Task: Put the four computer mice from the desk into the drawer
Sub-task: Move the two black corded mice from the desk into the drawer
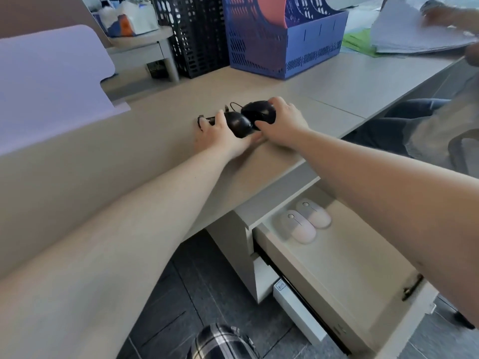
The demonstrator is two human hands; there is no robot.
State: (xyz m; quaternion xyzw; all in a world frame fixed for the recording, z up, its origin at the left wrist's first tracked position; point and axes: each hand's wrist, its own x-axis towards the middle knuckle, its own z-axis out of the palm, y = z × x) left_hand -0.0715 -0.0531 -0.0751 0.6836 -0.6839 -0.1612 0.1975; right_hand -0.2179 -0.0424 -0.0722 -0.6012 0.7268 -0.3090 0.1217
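Two black wired mice lie side by side on the beige desk (129, 156). My left hand (217, 136) wraps the nearer black mouse (238, 124), and my right hand (282, 125) covers the farther black mouse (259, 112). Their thin black cables (233, 104) loop behind them. Two pale pink mice, one (302, 228) beside the other (315, 215), rest in the back left of the open drawer (337, 268) below the desk's edge.
A blue file rack (285, 40) and a black mesh rack (197, 35) stand at the back of the desk. A lilac panel (46, 84) is at the left. Another person sits at the right with papers (414, 29).
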